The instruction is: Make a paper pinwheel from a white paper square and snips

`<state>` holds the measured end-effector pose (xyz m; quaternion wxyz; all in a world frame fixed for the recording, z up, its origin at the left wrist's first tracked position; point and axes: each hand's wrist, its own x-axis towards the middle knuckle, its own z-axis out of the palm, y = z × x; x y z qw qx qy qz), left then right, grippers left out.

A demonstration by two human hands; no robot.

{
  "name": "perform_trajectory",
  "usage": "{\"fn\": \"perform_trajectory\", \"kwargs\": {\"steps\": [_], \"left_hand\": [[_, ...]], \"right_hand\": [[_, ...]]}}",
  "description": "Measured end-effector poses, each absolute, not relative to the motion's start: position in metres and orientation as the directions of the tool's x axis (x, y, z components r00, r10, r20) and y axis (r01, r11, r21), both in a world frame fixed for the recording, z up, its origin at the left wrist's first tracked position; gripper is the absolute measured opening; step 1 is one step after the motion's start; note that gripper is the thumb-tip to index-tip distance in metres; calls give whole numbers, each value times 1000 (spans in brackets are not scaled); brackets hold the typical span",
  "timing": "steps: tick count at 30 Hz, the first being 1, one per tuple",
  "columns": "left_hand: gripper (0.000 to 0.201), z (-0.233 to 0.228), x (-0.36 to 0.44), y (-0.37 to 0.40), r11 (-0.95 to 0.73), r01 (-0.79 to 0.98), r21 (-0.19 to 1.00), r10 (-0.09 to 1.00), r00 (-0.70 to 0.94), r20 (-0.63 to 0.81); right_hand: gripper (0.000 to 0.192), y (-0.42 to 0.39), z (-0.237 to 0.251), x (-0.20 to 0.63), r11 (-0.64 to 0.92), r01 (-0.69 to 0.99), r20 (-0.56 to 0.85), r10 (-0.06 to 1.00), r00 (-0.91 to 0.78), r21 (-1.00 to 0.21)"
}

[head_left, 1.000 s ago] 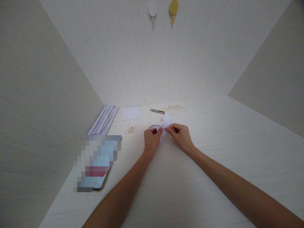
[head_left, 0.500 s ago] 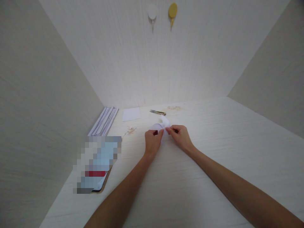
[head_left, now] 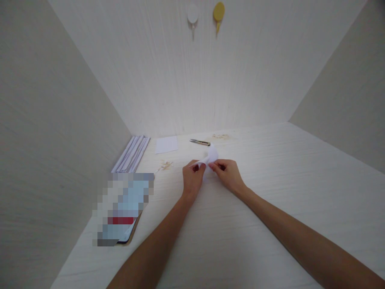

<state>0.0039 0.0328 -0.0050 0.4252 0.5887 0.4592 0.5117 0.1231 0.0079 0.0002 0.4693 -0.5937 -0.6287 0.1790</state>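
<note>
A sheet of white paper (head_left: 213, 153) bends upward between my hands, its far part curled over. My left hand (head_left: 193, 176) pinches its left part between thumb and fingers. From the other side my right hand (head_left: 226, 171) grips the paper's near edge with closed fingertips. Both hands are close together, just above the white tabletop. Part of the sheet is hidden behind the fingers. Just beyond the paper lie small thread snips (head_left: 200, 142) with dark blades pointing left.
Folded white papers (head_left: 131, 154) are stacked at the far left beside a flat white sheet (head_left: 166, 144). Thin pale scraps (head_left: 166, 165) lie left of my hands, more scraps (head_left: 221, 137) near the back wall. A blurred-out phone-like device (head_left: 129, 235) rests at the left.
The paper's curl has shifted: its far part now stands rounder and leans right, and its left part is flattened over my left fingers. Both hands stay nearly in place.
</note>
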Motion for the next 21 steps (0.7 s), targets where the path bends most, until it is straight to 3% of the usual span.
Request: {"fn": "perform_trajectory", "kwargs": {"steps": [5,12,21], "left_hand": [[9,-3,4,32,-205,104,973,978,47,201],[16,-2,6,33,-192,52,980,980,52,190],[19,-3,6,32,-196,54,979,980,52,193]], "right_hand": [[33,4,2,118,222,691,444,882,159,-688],[34,6,3,116,103,514,251,941,228,-852],[32,8,2,118,132,509,274,937,216,-851]]}}
